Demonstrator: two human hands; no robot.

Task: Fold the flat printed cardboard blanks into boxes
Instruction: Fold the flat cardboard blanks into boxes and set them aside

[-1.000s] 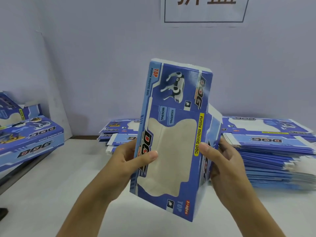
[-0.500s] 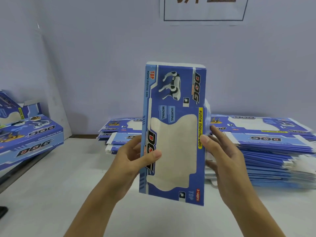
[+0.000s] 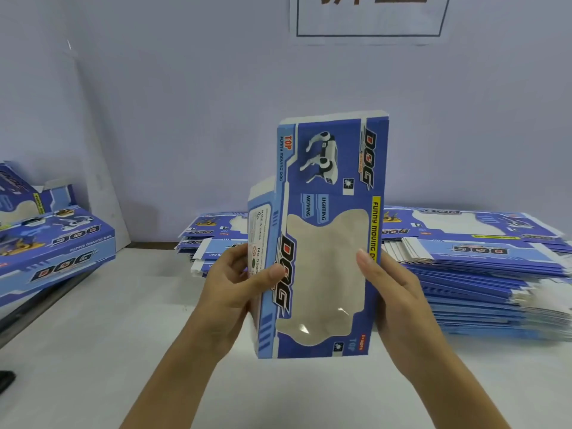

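Frame centre: blue printed cardboard blank with clear window (image 3: 322, 243), held upright above the white counter (image 3: 93, 351). Left hand (image 3: 235, 292) and right hand (image 3: 393, 292) pinch its edges. Since a second ago the left side panel has swung into view, so the sleeve is opening into a box.

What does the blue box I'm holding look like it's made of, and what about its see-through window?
The box looks like thin printed cardboard with a slightly glossy blue finish; its white unprinted edge shows along the top. The window seems to be clear plastic film, judging by the small bright glints near its lower edge.
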